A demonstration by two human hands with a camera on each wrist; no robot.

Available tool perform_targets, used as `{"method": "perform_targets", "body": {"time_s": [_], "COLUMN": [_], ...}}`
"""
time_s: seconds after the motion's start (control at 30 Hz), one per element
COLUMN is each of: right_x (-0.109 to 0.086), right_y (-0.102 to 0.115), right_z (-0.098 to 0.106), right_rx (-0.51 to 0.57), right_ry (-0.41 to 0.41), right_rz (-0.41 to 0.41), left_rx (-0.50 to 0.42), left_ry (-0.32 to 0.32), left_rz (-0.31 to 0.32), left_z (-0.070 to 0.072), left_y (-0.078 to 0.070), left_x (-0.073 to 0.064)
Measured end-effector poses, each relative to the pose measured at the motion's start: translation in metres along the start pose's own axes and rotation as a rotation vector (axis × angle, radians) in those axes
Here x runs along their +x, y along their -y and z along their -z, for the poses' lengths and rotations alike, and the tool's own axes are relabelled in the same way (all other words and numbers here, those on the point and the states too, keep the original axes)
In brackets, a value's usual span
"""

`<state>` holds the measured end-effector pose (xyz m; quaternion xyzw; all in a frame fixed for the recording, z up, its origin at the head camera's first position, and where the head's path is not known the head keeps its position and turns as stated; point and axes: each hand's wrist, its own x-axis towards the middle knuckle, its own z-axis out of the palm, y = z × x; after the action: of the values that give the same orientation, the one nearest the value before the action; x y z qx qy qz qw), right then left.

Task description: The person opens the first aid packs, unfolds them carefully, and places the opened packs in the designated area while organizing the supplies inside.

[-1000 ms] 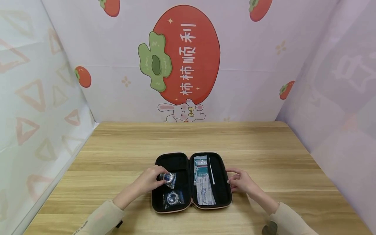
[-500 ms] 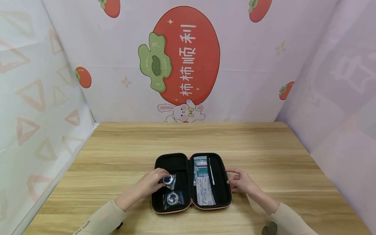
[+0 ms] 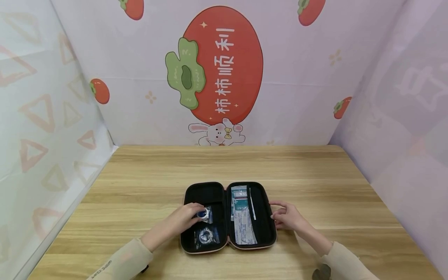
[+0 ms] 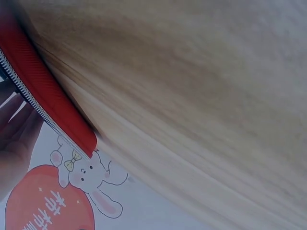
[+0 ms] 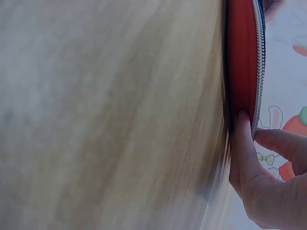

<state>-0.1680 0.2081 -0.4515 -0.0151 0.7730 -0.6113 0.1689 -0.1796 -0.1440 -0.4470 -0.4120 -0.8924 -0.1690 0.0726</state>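
Note:
A black-lined zip case (image 3: 266,229) lies unfolded on the table, its outer side red in the wrist views. My left hand (image 3: 183,219) reaches over its left half and pinches a small clear packet (image 3: 206,215) holding a round white-and-blue item. A similar packet (image 3: 206,235) lies below it in the same half. My right hand (image 3: 288,217) holds the case's right edge; in the right wrist view its fingers (image 5: 245,153) meet the red side and zipper. In the left wrist view, the left hand (image 4: 17,139) is partly hidden by the case wall.
The case's right half holds flat teal-and-white packets (image 3: 239,198), a printed paper strip (image 3: 244,227) and a thin white stick (image 3: 252,204). Wooden table (image 3: 157,167) surrounds the case. Printed cloth (image 3: 297,77) hangs behind and at both sides.
The left hand has shifted a little to the right, and the packet at its fingertips has moved right with it. The right hand and the case have stayed in place.

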Motion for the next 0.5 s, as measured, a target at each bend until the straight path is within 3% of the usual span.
{"method": "perform_targets", "body": {"time_s": [0.13, 0.27, 0.3, 0.5], "right_x": [-0.0003, -0.0003, 0.0000, -0.0004], "right_y": [-0.0036, -0.0015, -0.0004, 0.0025], "right_z": [0.0024, 0.0018, 0.0007, 0.0001], "right_rx": [0.039, 0.012, -0.009, -0.039], "right_ry": [0.041, 0.035, 0.010, 0.006], "right_rz": [0.058, 0.044, 0.010, 0.003], "left_rx": [-0.001, -0.002, -0.004, 0.008], "left_ry": [0.030, 0.063, 0.065, 0.031], "left_rz": [0.027, 0.058, 0.065, 0.076], "left_z": [-0.0019, -0.0027, -0.0026, -0.0054], "left_y": [-0.0015, -0.0030, -0.0037, -0.0039], "left_x": [0.0009, 0.0023, 0.0026, 0.0031]}}
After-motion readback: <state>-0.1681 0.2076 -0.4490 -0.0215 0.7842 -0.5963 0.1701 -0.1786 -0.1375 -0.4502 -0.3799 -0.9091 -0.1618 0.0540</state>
